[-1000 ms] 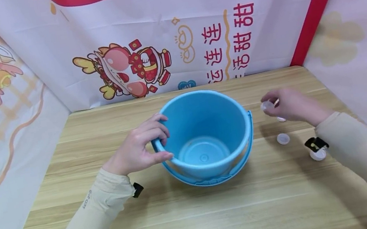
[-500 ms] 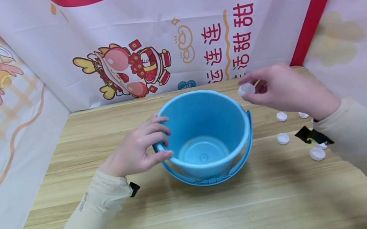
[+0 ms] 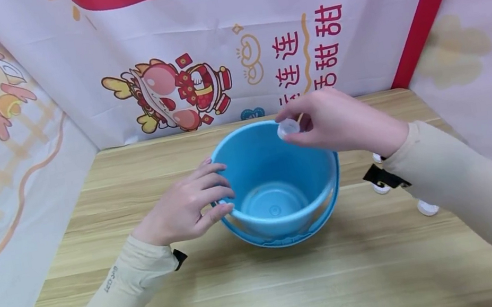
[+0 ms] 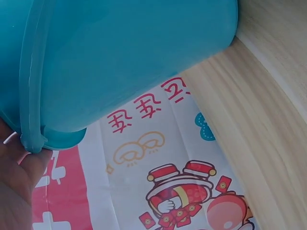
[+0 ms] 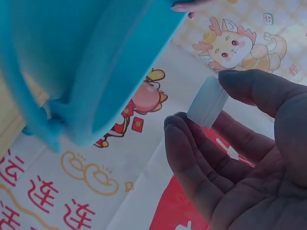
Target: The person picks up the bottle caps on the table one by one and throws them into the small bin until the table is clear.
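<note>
A light blue bucket (image 3: pixel 282 232) stands on the table, its handle (image 3: pixel 330 199) hanging down along the near and right side. My left hand (image 3: pixel 191 204) holds the bucket's left rim, fingers reaching over the edge. In the left wrist view, part of that hand (image 4: pixel 21 167) shows beside the handle's joint. My right hand (image 3: pixel 332 121) is over the back right of the bucket's mouth. Between thumb and fingers it pinches a small translucent white bottle cap (image 5: pixel 207 102), clear of the rim in the right wrist view. The bucket's visible inner floor (image 3: pixel 274 200) is bare.
White caps lie right of the bucket: one cap (image 3: pixel 381 187) by the right wrist strap, another cap (image 3: pixel 427 207) nearer me, and a third partly hidden by the sleeve. Printed cloth (image 3: pixel 205 15) hangs behind and at both sides of the wooden table (image 3: pixel 269 300).
My right hand has carried the cap left from the table's right side to above the bucket's mouth. The left hand stays on the rim, its fingers slightly shifted.
</note>
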`<state>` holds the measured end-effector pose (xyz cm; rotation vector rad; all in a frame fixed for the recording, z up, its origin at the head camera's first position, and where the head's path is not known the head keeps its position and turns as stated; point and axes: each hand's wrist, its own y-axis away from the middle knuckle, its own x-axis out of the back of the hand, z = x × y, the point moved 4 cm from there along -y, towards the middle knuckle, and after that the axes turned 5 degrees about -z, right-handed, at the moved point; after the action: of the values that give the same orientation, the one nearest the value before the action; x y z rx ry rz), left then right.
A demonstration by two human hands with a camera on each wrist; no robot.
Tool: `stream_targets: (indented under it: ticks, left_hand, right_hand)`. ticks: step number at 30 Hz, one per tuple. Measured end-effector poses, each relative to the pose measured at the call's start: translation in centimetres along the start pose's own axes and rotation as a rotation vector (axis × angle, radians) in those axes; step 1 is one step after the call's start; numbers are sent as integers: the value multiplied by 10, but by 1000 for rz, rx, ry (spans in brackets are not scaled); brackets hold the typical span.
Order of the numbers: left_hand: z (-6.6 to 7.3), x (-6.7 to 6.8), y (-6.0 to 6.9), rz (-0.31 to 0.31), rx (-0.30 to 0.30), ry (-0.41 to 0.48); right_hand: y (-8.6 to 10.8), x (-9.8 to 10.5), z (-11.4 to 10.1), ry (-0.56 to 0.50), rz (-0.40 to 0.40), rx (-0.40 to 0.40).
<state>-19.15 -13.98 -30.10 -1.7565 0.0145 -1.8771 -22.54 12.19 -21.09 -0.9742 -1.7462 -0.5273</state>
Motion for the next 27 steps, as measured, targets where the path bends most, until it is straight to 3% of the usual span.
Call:
stream_targets:
  ticks: [8,14,27]
  left_hand:
    - [0,0,0,-12,7,-1]
    - [-1,0,-1,-13,14,7]
    - [-2,0,-1,-17,21,11]
  right_hand:
    - [-31,-4,-15,-8,-76,33]
    - [-48,-14,-17,17,-148,4]
    - [-60,-23,-18,47,-205,-13]
